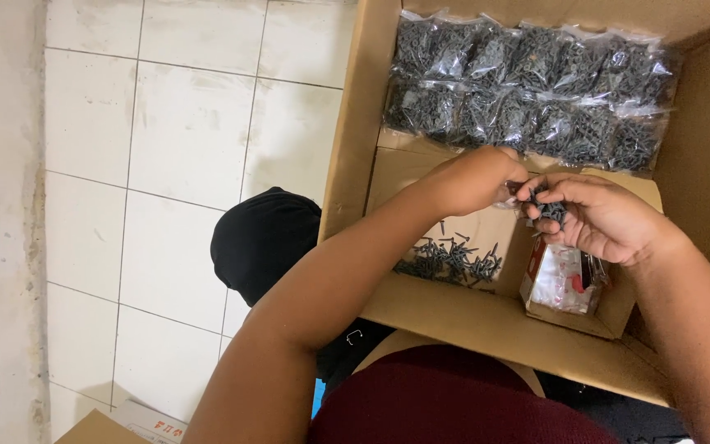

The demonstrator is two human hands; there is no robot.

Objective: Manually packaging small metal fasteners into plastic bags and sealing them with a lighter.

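Note:
My left hand (474,177) and my right hand (597,215) meet over an open cardboard box (355,148). The right hand cups a small bunch of dark screws (550,210). The left hand's fingertips pinch a small clear plastic bag (509,194) right beside those screws. Below the hands, a loose pile of dark screws (449,259) lies on the cardboard flap. Several clear bags packed with screws (527,90) are stacked in rows at the far end of the box.
A stack of small clear bags with red print (564,279) stands in the box near my right wrist. A black cloth object (260,238) lies on the white tiled floor (166,140) left of the box. Another carton's corner (100,427) shows at bottom left.

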